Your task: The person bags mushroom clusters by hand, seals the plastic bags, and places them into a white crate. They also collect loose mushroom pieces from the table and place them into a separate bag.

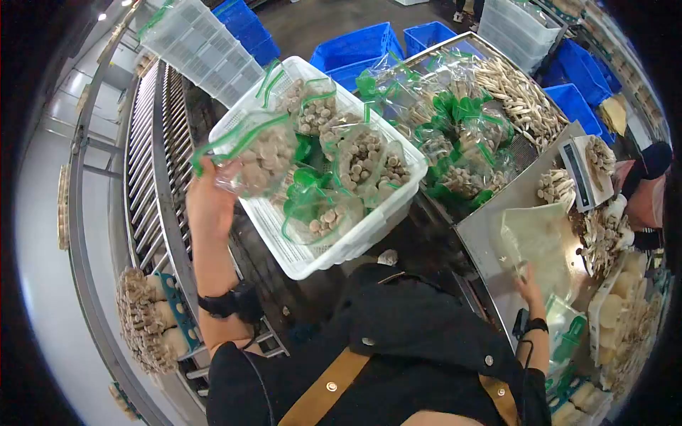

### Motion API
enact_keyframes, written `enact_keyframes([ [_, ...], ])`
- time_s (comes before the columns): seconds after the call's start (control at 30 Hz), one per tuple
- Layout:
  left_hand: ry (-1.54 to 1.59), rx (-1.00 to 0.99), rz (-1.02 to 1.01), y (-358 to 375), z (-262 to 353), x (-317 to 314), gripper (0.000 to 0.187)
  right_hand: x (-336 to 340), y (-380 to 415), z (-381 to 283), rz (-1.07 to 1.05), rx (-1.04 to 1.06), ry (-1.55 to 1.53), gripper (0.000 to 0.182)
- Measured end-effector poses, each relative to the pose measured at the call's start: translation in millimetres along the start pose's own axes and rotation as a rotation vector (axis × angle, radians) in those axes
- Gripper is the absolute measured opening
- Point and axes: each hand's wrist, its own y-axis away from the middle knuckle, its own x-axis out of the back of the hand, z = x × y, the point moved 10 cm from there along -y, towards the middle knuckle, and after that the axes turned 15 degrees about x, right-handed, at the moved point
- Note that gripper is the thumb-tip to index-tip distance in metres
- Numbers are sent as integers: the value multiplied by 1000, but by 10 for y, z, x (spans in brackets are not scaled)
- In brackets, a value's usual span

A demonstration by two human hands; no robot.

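My left hand (210, 202) is closed on the green-edged corner of a clear bag of mushrooms (264, 160), held over the left side of a white plastic basket (312, 266). Inside the basket lie several more bagged mushrooms (362, 160) with green bag edges. Over on the steel table (490, 245), my right hand (528, 285) has its fingers pinched at the lower left edge of a flat, clear plastic bag (536, 238). That hand is small and slightly blurred. More green-and-clear bags (565, 341) lie beside its wrist.
Filled mushroom bags (462, 142) and loose long mushrooms (522, 99) cover a tray behind the basket. A scale (582, 174) with mushrooms stands right, near another person's arm (643, 192). A roller conveyor (145, 170) runs along the left. Blue crates (359, 50) stand behind.
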Motion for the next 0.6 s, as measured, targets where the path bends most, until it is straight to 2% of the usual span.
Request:
enact_keyframes([
  [0.07,7,118,57,-207,-365,121,36,115,21,17,89,-332,-338,69],
  [0.1,44,178,81,-293,-599,202,36,16,-81,158,90,-346,-337,69],
  [0.17,161,303,22,-556,-1267,382,35,115,-276,523,466,-153,-88,73],
  [0.23,134,348,68,-732,-1994,649,37,181,-244,224,452,-244,95,79],
  [0.3,-634,222,84,-602,-2028,569,40,98,-248,50,370,-309,79,80],
  [0.33,-708,179,52,-552,-1959,529,45,19,-313,207,477,-241,144,84],
  [0.37,-784,126,-2,-638,-1845,499,52,203,-149,-125,464,-235,3,90],
  [0.4,-650,11,101,-815,-1704,647,51,217,-85,-79,477,-289,19,95],
  [0.47,-1075,-492,92,-394,-901,-475,46,270,10,-28,508,-242,-26,98],
  [0.53,-1020,-558,-196,-77,-801,-1636,44,414,111,-174,247,-357,82,96],
  [0.57,-1008,-594,-350,17,-940,-2150,43,461,172,-37,261,-395,67,96],
  [0.6,-1058,-519,-510,33,-1225,-2621,41,409,101,-120,219,-281,127,95],
])
